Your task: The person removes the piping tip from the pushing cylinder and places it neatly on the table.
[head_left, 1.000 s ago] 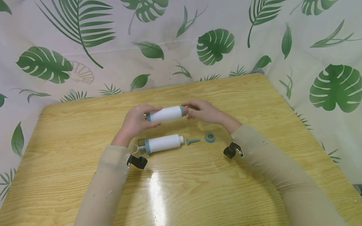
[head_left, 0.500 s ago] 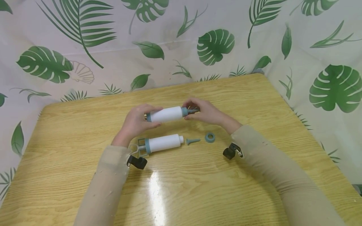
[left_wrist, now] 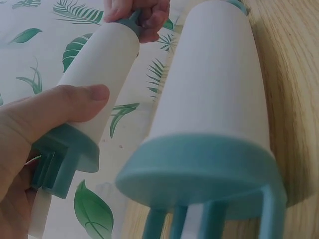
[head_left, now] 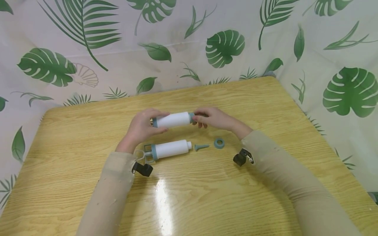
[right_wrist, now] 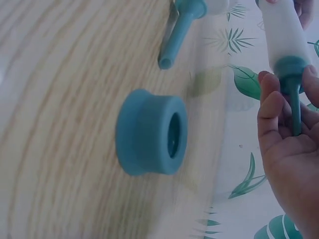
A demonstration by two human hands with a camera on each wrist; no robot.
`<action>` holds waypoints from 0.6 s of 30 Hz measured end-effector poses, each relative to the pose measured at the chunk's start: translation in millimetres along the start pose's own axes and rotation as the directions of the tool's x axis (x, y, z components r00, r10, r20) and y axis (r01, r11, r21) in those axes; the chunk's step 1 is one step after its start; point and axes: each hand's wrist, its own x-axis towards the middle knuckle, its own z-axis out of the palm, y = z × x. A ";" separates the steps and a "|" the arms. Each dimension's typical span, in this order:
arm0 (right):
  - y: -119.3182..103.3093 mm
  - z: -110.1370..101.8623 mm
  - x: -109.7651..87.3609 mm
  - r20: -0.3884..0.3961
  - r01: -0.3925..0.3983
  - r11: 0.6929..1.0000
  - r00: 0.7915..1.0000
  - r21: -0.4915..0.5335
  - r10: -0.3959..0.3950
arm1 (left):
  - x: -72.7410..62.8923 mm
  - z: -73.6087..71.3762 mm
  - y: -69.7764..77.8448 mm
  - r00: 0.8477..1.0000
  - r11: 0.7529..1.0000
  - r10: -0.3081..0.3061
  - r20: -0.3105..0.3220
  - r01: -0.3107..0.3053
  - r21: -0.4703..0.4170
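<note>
My left hand point(head_left: 143, 126) grips the rear of a white-barrelled icing syringe point(head_left: 174, 119), held above the table. In the left wrist view its thumb lies along the white barrel point(left_wrist: 107, 55), near the teal end piece point(left_wrist: 70, 154). At the other end, my right hand point(head_left: 215, 118) pinches the teal collar point(right_wrist: 290, 67) between thumb and fingers. A narrow teal nozzle point(right_wrist: 295, 109) sticks out of that collar towards the right palm. Nearer the body lies a second syringe point(head_left: 171, 149), with a loose teal nozzle point(head_left: 201, 147) and a teal ring collar point(head_left: 219, 143) to its right.
The wooden table point(head_left: 206, 196) carries these parts. Behind it and along its right side hangs a white cloth point(head_left: 183, 55) printed with green leaves. A black camera sits on each wrist, at the left point(head_left: 143, 169) and at the right point(head_left: 240, 158).
My right hand's fingers have opened around the collar, showing the nozzle, then closed on it again in a new position. The left hand and the loose parts have stayed in place.
</note>
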 end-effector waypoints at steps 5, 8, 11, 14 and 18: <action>-0.3 1.8 -1.1 -0.014 0.006 1.000 1.000 -0.016 -0.006 | 0.2 0.6 -1.5 1.000 1.000 0.015 0.008 -0.015 0.008; 0.7 2.5 -0.8 -0.031 0.032 0.998 0.999 -0.049 -0.033 | 0.6 0.9 -1.6 1.000 1.000 0.008 0.006 -0.008 0.006; 0.7 2.8 -0.8 -0.051 0.066 0.995 0.996 -0.076 -0.069 | 1.0 1.3 -1.7 1.000 1.000 -0.005 0.008 0.005 0.000; 1.0 3.6 -0.4 -0.070 0.092 0.991 0.993 -0.095 -0.099 | 1.3 1.6 -1.6 1.000 1.000 -0.016 0.012 0.016 -0.010; 2.3 5.1 0.2 -0.091 0.120 0.988 0.988 -0.094 -0.129 | 2.0 2.3 -2.4 1.000 0.999 -0.019 0.013 0.019 -0.028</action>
